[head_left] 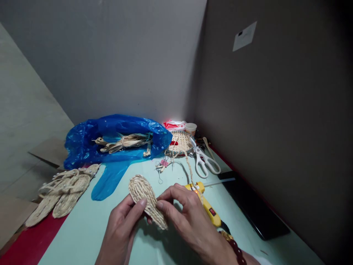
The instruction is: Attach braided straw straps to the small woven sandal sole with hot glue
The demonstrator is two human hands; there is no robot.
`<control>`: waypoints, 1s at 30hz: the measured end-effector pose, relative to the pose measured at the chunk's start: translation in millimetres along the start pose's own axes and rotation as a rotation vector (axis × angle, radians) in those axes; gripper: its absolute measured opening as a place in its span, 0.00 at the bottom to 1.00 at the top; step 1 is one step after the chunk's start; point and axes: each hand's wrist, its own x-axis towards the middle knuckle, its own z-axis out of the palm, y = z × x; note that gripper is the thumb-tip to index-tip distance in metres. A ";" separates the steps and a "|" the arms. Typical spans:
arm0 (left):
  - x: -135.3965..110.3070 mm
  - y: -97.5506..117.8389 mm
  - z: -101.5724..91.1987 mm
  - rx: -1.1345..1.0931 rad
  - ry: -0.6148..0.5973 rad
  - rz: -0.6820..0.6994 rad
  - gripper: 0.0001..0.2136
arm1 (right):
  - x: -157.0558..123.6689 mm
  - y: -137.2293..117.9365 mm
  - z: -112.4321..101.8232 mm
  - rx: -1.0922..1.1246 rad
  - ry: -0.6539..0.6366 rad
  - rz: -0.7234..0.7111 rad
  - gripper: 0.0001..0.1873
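A small sole of braided straw is held up over the table, tilted, its rounded end toward the upper left. My left hand grips it from the left, thumb flat on its face and fingers behind. At the sole's right edge, my right hand pinches with thumb and index finger; its other fingers are curled. A yellow glue gun lies just beyond my right hand, partly hidden by it, with a clear glue stick poking out of its back.
Straw sandals lie at the left edge. Behind are a blue plastic bag holding bundled straw, a woven basket, a paper cup and white scissors. A black phone-like slab lies along the right wall.
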 end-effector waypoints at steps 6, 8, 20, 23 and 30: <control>6.6 -1.3 -9.6 0.065 -0.019 0.060 0.09 | 0.7 2.9 -0.2 -0.023 -0.066 0.078 0.11; 8.4 -3.4 -9.7 0.080 -0.022 0.055 0.10 | 0.8 5.2 2.3 -0.116 -0.015 -0.054 0.11; 19.0 3.3 -15.6 -0.037 0.133 0.119 0.11 | 8.0 4.0 -13.3 0.575 0.085 0.006 0.15; 20.2 5.2 -16.8 -0.091 0.158 0.129 0.12 | 13.1 7.8 -13.5 0.629 0.085 0.030 0.18; 31.9 5.2 -28.5 -0.168 0.297 0.215 0.14 | 17.6 3.1 -30.9 0.760 0.142 0.038 0.26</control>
